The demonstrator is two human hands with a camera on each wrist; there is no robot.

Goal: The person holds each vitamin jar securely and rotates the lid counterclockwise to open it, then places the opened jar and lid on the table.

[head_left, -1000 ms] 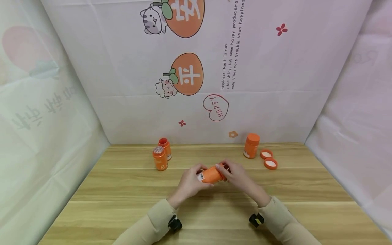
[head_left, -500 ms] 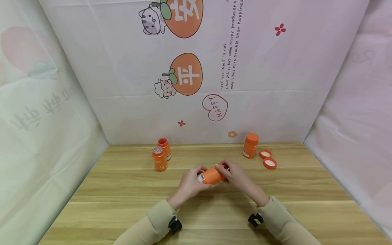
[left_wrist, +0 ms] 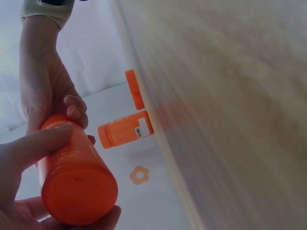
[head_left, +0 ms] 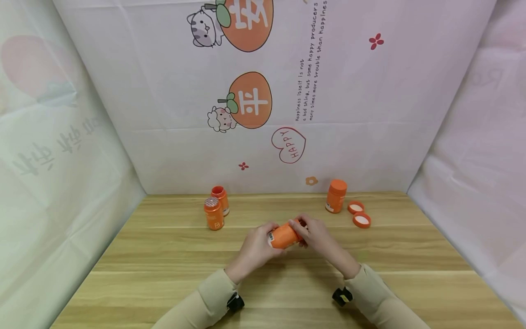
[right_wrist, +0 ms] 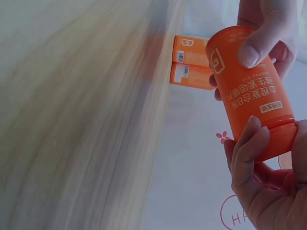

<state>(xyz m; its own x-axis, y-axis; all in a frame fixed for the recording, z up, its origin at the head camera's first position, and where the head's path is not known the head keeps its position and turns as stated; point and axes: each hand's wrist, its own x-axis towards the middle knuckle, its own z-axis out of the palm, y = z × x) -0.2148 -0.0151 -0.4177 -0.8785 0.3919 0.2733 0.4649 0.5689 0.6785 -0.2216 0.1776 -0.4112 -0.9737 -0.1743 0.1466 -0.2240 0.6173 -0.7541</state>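
Observation:
An orange bottle (head_left: pixel 283 236) with white print lies tilted between both hands, over the middle of the table. My left hand (head_left: pixel 257 246) grips its body near the base, thumb along the label. At the other end my right hand (head_left: pixel 315 235) has its fingers curled round the orange cap (right_wrist: pixel 275 143). In the right wrist view the cap sits at the bottle's mouth, partly hidden by fingers. The left wrist view shows the bottle's round base (left_wrist: pixel 79 194) facing the camera.
At back left stand an orange bottle with a silvery top (head_left: pixel 214 214) and an uncapped one (head_left: pixel 221 197) behind it. A capped orange bottle (head_left: pixel 336 196) stands back right, beside two upturned caps (head_left: pixel 361 220). White printed cloth (head_left: pixel 349 114) walls the wooden table (head_left: pixel 172 269).
My left hand has turned slightly on the bottle, and less of the white barcode label shows. The right hand stays at the cap end. The other bottles and caps have not moved.

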